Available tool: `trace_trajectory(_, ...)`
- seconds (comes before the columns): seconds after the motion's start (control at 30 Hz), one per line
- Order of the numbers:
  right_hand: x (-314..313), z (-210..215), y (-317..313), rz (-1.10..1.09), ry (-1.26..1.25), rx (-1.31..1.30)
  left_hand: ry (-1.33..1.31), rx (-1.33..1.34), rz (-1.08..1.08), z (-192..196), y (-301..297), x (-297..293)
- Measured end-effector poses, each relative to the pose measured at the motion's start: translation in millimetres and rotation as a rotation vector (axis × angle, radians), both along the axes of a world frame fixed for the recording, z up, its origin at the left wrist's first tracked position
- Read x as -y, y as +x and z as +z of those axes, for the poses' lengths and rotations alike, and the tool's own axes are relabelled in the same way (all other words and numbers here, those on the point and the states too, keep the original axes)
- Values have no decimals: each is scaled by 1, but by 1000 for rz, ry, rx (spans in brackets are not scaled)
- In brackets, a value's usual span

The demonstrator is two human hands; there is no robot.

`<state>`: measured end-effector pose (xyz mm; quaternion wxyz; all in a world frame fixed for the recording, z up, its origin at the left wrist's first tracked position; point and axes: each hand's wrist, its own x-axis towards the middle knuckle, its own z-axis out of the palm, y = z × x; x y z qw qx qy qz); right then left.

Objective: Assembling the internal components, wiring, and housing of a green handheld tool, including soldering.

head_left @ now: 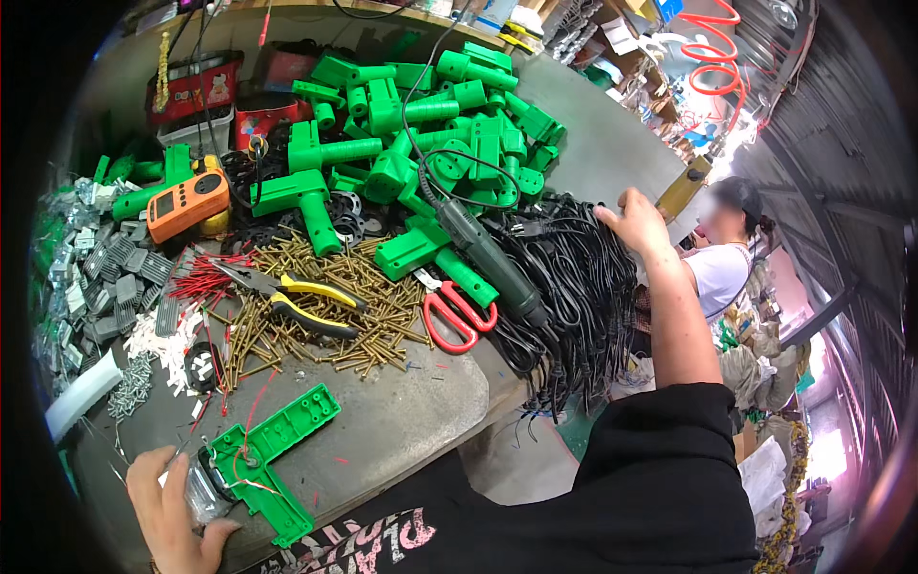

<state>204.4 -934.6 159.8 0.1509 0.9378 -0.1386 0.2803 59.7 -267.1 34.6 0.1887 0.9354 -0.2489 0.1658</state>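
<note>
A green L-shaped housing half with a small motor is held in the left hand on the desk; black cables are gripped under the right hand, far right.

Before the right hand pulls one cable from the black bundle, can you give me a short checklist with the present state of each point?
1. Left hand holds the green L-shaped housing half at the table edge: ok.
2. Right hand rests on the black cable bundle: ok.
3. One single cable separated in the grip: cannot tell.
4. Red scissors lie apart from the right hand: ok.
5. Bundle untangled: not ok, cables overlap and hang over the edge.
</note>
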Motion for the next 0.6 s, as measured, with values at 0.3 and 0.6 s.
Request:
trace_trajectory(0.3,-21,-38,11,31,-31,-96,-10,-29,-210,29,-19,-6)
trace_trajectory(0.6,-17,34,46,46,-13,146,-148,-44,-350,40,-26,20)
